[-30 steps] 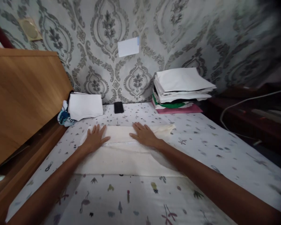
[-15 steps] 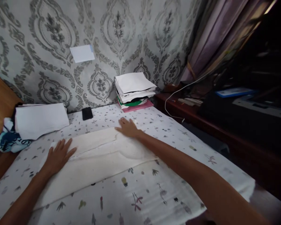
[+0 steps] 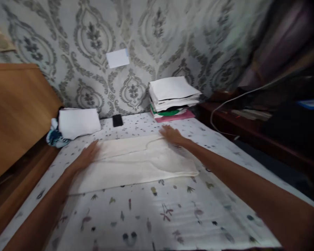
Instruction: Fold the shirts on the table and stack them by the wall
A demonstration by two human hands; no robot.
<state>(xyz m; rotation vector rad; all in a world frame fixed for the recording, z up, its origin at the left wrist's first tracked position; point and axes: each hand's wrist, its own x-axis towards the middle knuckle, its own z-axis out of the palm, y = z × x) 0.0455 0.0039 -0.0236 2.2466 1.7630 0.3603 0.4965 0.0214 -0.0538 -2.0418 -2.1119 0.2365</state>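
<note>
Two bare hands rest on a long strip of cream-white folded fabric, which lies crosswise on a white bedsheet printed with small coloured plants and birds. The left hand is at the strip's left end, blurred, its fingers straight and open rather than closed into a fist. The right hand lies at the far edge, towards the strip's right end, also open, with fingers extended; blur hides whether any fingertip pinches the fabric. Creases run along the strip's length, and its near right corner is slightly bunched.

Beyond the strip, near the wall, sits a flat black rectangular object. Left of it lies a pile of white folded cloth, with a crumpled blue-and-white patterned cloth just beside it, next to a brown wooden panel. Right of the black object, well apart from it, stands a taller stack of folded cloths, mostly white, with black and green layers lower down and pink at the bottom. A white rectangular sheet is on the grey patterned wallpaper behind.
</note>
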